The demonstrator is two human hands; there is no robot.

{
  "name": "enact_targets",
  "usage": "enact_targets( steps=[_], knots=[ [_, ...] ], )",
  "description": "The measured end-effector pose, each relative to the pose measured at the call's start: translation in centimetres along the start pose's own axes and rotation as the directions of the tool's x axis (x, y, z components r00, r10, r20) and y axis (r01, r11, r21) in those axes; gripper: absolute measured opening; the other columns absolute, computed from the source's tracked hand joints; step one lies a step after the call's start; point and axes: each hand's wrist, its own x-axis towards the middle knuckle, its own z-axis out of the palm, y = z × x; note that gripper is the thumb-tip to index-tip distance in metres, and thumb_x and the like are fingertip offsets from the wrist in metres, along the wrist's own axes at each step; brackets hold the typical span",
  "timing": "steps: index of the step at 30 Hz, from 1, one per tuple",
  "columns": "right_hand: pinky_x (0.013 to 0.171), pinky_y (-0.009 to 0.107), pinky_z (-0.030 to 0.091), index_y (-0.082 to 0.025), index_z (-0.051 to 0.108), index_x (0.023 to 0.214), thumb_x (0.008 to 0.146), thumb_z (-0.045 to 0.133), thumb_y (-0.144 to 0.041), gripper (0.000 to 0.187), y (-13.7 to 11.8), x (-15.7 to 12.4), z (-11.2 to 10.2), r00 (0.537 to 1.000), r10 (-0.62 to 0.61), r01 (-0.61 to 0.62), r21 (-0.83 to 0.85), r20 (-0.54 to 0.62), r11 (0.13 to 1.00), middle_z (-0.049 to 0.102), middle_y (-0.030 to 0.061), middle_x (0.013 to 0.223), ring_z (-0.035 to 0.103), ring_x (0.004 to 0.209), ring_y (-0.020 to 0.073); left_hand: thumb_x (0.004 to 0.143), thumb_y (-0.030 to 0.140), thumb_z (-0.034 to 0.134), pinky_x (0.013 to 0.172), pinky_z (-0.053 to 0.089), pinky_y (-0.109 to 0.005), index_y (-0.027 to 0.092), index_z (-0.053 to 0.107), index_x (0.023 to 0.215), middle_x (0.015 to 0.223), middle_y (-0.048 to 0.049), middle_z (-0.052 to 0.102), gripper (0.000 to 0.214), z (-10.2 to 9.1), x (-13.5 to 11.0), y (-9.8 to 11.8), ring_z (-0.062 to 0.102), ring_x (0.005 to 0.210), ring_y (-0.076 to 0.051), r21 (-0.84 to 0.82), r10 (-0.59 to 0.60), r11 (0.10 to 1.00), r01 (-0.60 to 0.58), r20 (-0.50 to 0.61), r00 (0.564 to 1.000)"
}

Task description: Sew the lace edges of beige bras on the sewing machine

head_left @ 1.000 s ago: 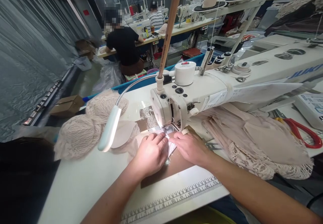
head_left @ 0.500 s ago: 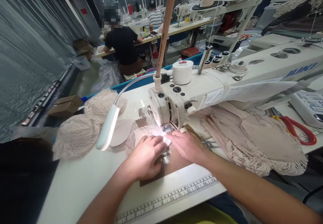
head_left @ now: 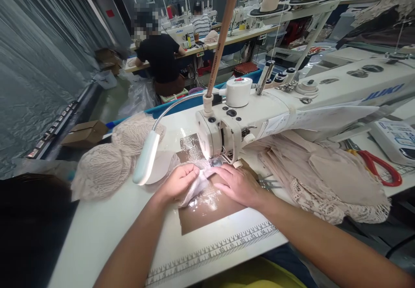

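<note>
At the left edge of the frame a cardboard box (head_left: pixel 84 133) sits on the floor; its contents cannot be seen. On the white desk (head_left: pixel 106 232), left of centre, lace cups (head_left: pixel 106 167) are heaped beside a lamp (head_left: pixel 146 158). At centre the left hand (head_left: pixel 178 182) is curled tight on the lace piece (head_left: pixel 198 185), which lies over a brown sheet (head_left: pixel 207 212) just before the needle. The right hand (head_left: pixel 238 184) lies flat, fingers apart, touching that piece. A printed ruler (head_left: pixel 214 251) edges the desk. At right, the sewing machine (head_left: pixel 292 102) reads "JUKI"; red-handled scissors (head_left: pixel 379 167) lie below.

Head cam, fwd-down, close over sewing table (head_left: pixel 97 236)
</note>
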Motion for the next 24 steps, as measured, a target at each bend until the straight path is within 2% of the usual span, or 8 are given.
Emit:
enact_targets(
  steps=[5,8,11,16,18,20,22,24],
  knots=[
    [0.065,0.029,0.046,-0.014,0.060,0.108,0.084,0.062,-0.033,0.030,-1.1,0.7,0.5,0.986,-0.156,0.150,-0.101,-0.055,0.983,0.064,0.0078,0.093,0.060,0.072,0.0183,0.086,0.051,0.050,0.058,0.034,-0.022,0.015,0.049,0.071,0.067,0.0014,0.047,0.039,0.4,0.2,-0.3,0.042,0.060,-0.010,-0.107,-0.007,0.994,0.009,0.024,1.000],
    [0.064,0.027,0.044,-0.014,0.063,0.095,0.090,0.051,-0.024,0.016,-1.5,1.1,0.9,0.971,-0.222,0.208,-0.136,-0.092,0.969,0.063,0.0067,0.084,0.057,0.072,0.0170,0.085,0.053,0.050,0.057,0.036,-0.022,0.014,0.050,0.072,0.068,-0.0004,0.051,0.041,0.9,0.4,-0.3,0.046,0.060,-0.011,-0.129,0.012,0.992,-0.007,0.033,0.999],
    [0.060,0.025,0.041,-0.016,0.062,0.078,0.092,0.040,-0.014,0.026,-1.5,1.3,1.1,0.957,-0.232,0.217,-0.097,-0.175,0.971,0.060,0.0041,0.073,0.053,0.064,0.0136,0.085,0.052,0.050,0.061,0.039,-0.023,0.015,0.052,0.074,0.073,-0.0022,0.055,0.040,1.0,0.4,-0.2,0.050,0.066,-0.013,-0.108,0.043,0.993,-0.039,0.029,0.999],
    [0.067,0.029,0.043,-0.016,0.058,0.075,0.090,0.038,-0.014,0.025,-1.2,1.1,1.2,0.946,-0.194,0.233,0.128,-0.261,0.964,0.058,0.0059,0.075,0.051,0.071,0.0163,0.083,0.050,0.055,0.072,0.044,-0.027,0.017,0.060,0.089,0.085,-0.0036,0.061,0.034,1.0,-0.8,1.4,0.055,0.078,-0.017,0.185,0.066,0.979,-0.091,0.138,0.988],
    [0.069,0.032,0.044,-0.017,0.056,0.073,0.091,0.036,-0.016,0.027,-1.1,0.9,1.0,0.948,-0.168,0.224,0.189,-0.272,0.956,0.059,0.0066,0.076,0.051,0.073,0.0176,0.075,0.047,0.065,0.075,0.045,-0.031,0.018,0.061,0.096,0.093,-0.0053,0.063,0.036,1.4,-1.4,2.2,0.056,0.085,-0.021,0.364,0.102,0.916,-0.168,0.194,0.976],
    [0.070,0.033,0.044,-0.018,0.054,0.073,0.092,0.034,-0.017,0.028,-0.8,0.6,0.6,0.949,-0.164,0.232,0.246,-0.268,0.941,0.059,0.0066,0.076,0.052,0.074,0.0182,0.078,0.039,0.063,0.082,0.045,-0.034,0.018,0.063,0.093,0.097,-0.0076,0.063,0.026,1.8,-1.8,2.7,0.056,0.092,-0.023,0.477,0.170,0.846,-0.239,0.183,0.968],
    [0.071,0.034,0.045,-0.018,0.055,0.077,0.092,0.035,-0.021,0.024,-0.3,0.1,0.0,0.958,-0.153,0.223,0.297,-0.241,0.928,0.062,0.0064,0.079,0.055,0.076,0.0186,0.087,0.032,0.050,0.086,0.044,-0.033,0.017,0.063,0.084,0.095,-0.0083,0.065,0.021,1.9,-1.8,2.5,0.057,0.092,-0.022,0.457,0.192,0.855,-0.244,0.159,0.969],
    [0.074,0.035,0.046,-0.018,0.057,0.091,0.090,0.043,-0.026,0.015,0.2,-0.4,-0.5,0.976,-0.114,0.165,0.291,-0.185,0.942,0.065,0.0073,0.091,0.057,0.082,0.0201,0.092,0.034,0.041,0.076,0.046,-0.029,0.016,0.061,0.079,0.084,-0.0064,0.064,0.030,1.8,-1.6,1.9,0.059,0.078,-0.017,0.322,0.116,0.933,-0.163,0.161,0.980]
  ],
)
